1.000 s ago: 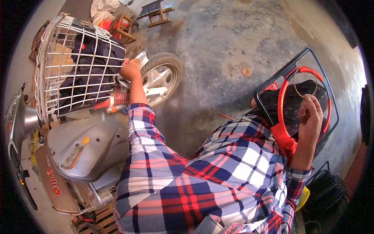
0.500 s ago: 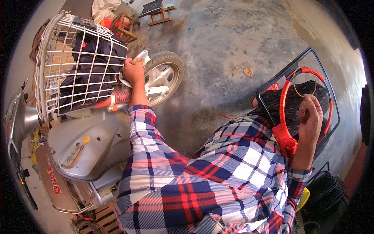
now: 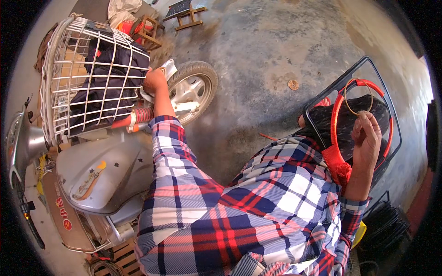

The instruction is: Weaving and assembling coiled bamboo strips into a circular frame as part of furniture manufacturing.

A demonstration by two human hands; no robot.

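Observation:
My right hand (image 3: 367, 135) pinches the lower edge of a thin gold-coloured ring (image 3: 346, 102) between thumb and fingers. The ring overlaps a larger hoop wrapped in red (image 3: 335, 119), with a bunched red tail (image 3: 340, 171) at its lower left, over my dark trouser leg. Far to the left, my left arm is stretched out, and my left hand (image 3: 155, 82) is by the scooter's front fender (image 3: 169, 69), next to the white wire basket (image 3: 120, 85). A bit of a tan coil (image 3: 162, 70) shows beside it; its fingers are mostly hidden.
The grey scooter (image 3: 99, 172) with its front wheel (image 3: 195, 87) fills the left side. A black metal frame (image 3: 368, 59) surrounds the hoop. A tan coil (image 3: 293, 85) lies on the concrete floor, and a small stool (image 3: 186, 14) stands farther back. Dark wire-like stuff (image 3: 384, 230) is at lower right.
My left hand has shifted slightly left toward the basket, and less of the tan coil beside it shows. My right hand and the thin ring have barely moved.

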